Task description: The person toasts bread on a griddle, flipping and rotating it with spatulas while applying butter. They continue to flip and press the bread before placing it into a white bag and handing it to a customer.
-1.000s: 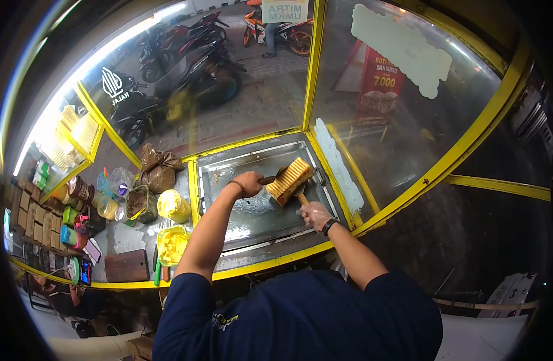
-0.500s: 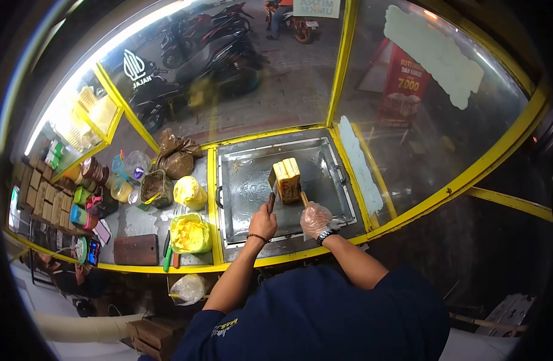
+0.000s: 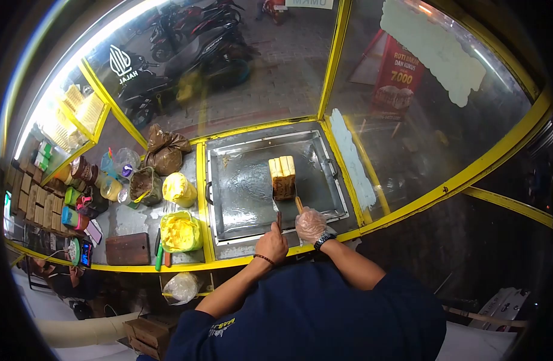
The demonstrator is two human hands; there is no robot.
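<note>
A toasted block of bread, pale on top and browned on its near side, stands upright on the flat metal griddle. My left hand is closed around the dark handle of a metal spatula; its blade is at the bread's near lower edge. In a clear plastic glove, my right hand grips a wooden-handled tool close to the bread's near right corner. The working end of that tool is mostly hidden.
Left of the griddle stand a tub of yellow spread, a second yellow tub, a dark-filled container and a brown plastic bag. A dark cutting board lies further left. Yellow-framed glass encloses the griddle.
My left hand has drawn the spatula from the bread's left side round to its near edge, closer to me. My right hand stays near the bread's right corner. The whole view has shifted slightly.
</note>
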